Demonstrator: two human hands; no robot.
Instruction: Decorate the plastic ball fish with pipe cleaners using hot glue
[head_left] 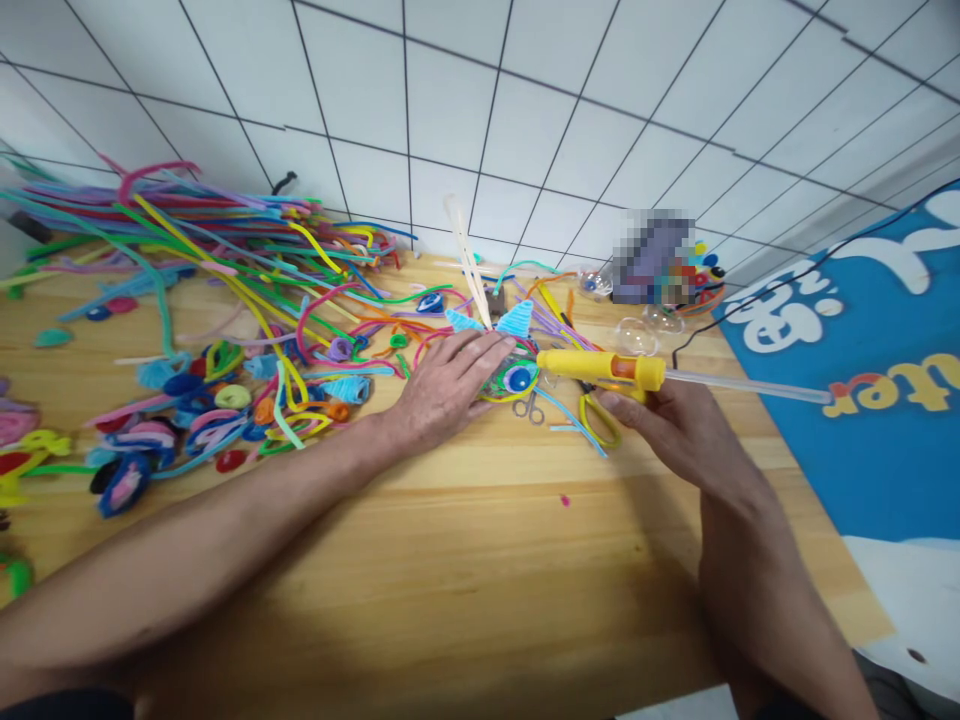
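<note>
My left hand [450,385] is laid over a pipe-cleaner figure [517,378], gripping it against the table with its fingers. The figure has a large blue eye with a green and yellow rim, and light blue pointed ears [516,318] stick up behind my fingers. My fingers hide its other side. In my right hand [686,430] is a yellow hot glue gun [589,366], its front end pointing left, close beside the eye. A long clear glue stick [750,384] juts out of its back. Scissors with yellow handles [600,420] lie below the gun.
Long pipe cleaners [225,215] are heaped at the back left, with coiled pieces [217,410] in front. Pale sticks [469,260] rise behind the figure. Clear plastic domes [637,335] sit at the back right. A blue sign [810,460] and black cable are at right; a tiled wall closes the back.
</note>
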